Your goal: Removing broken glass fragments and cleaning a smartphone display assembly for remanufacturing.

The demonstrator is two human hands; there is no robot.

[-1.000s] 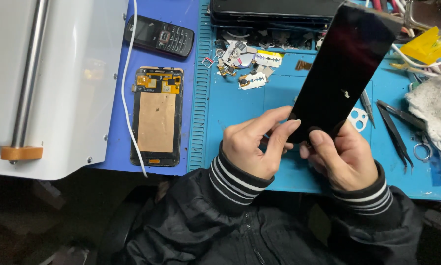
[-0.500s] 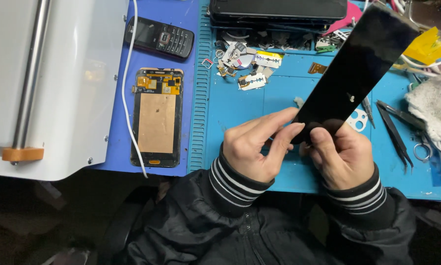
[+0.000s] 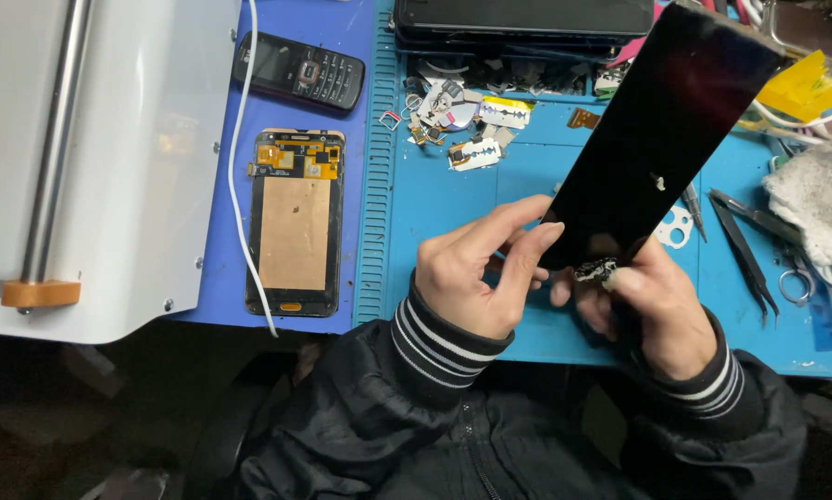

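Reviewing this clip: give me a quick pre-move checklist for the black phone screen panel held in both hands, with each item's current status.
1. Left hand grips the black screen panel at its lower edge: ok.
2. Right hand supports the same end: ok.
3. Panel is lifted off the blue mat: ok.
4. Residue lump sits at the panel's lower edge: not ok.
5. Tweezers lie beside the right hand: ok.
6. Panel free of cracks: cannot tell.

Glossy black glass panel (image 3: 661,139); matt blue rubber mat (image 3: 453,213).

Opened phone (image 3: 294,222) on blue mat (image 3: 453,199), keypad phone (image 3: 298,71), tweezers (image 3: 745,250), white machine (image 3: 92,157)
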